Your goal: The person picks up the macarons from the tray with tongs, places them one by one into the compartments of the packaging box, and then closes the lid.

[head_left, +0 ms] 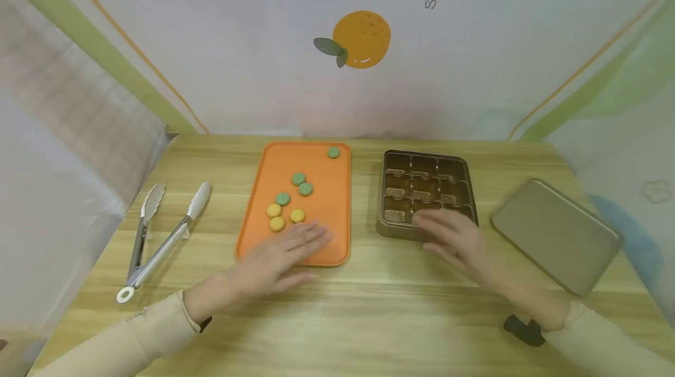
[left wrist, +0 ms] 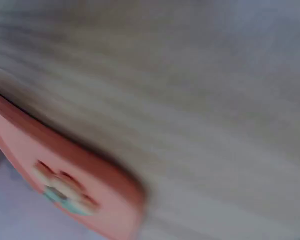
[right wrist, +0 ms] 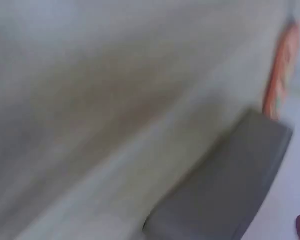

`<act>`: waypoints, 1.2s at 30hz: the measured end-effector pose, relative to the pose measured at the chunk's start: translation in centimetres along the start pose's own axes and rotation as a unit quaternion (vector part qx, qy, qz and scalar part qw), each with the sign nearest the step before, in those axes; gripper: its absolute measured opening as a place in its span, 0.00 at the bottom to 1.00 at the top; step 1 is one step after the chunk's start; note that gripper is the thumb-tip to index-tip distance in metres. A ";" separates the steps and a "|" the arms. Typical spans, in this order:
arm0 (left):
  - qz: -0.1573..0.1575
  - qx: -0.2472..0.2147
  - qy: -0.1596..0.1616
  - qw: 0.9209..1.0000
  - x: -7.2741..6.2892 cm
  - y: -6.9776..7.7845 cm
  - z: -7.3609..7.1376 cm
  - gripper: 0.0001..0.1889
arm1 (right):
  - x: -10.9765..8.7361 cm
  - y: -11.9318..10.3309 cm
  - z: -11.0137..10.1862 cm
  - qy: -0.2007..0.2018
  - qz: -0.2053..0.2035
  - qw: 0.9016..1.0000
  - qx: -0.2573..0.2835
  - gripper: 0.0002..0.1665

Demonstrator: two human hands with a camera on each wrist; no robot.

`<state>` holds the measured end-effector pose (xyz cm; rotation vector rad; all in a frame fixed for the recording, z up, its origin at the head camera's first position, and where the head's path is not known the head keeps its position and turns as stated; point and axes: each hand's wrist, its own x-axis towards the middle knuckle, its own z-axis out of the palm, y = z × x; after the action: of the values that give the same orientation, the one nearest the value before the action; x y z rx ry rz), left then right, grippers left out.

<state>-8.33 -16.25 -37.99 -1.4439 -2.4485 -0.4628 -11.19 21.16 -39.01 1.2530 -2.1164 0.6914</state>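
Note:
Over the near part of an orange tray (head_left: 329, 207) is my left hand (head_left: 282, 257), its fingers straight and holding nothing. Small round green pieces (head_left: 298, 179) and yellow pieces (head_left: 276, 224), like little cookies, lie on the tray, some close to my fingertips. My right hand (head_left: 459, 242) extends over the near right corner of a brown square tin (head_left: 392, 229), fingers straight, nothing in them. A divided insert (head_left: 422, 195) with several compartments fills the tin; my hand hides part of it. Blurred wrist views show the tray (left wrist: 105, 200) and the tin's side (right wrist: 220, 185).
Metal tongs (head_left: 166, 248) with pale tips lie spread at the left of the wooden table (head_left: 369, 330). A flat brown lid (head_left: 556, 233) rests at an angle right of the tin. Behind the table hangs a pale curtain (head_left: 253, 72) with an orange print.

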 end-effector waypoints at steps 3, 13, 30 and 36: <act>-0.141 -0.045 0.094 0.984 -1.5 -0.9 -0.7 0.29 | -0.4 2.7 -1.8 0.045 0.182 0.982 0.023 0.22; -0.495 -0.065 0.197 0.844 -8.4 -4.8 -4.9 0.38 | -2.6 7.2 -4.9 -0.072 0.457 0.886 0.031 0.33; -0.654 -0.076 0.028 0.752 -13.8 -8.3 -6.1 0.50 | -3.2 7.0 -4.7 -0.113 0.484 0.867 0.037 0.32; -0.661 -0.071 0.003 0.747 -13.5 -9.1 -6.1 0.55 | -3.1 7.1 -4.1 -0.100 0.475 0.873 0.045 0.30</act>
<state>-9.58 -33.55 -38.76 0.5706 -3.0533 -0.8605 -15.46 28.81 -39.33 0.2226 -2.8772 1.0862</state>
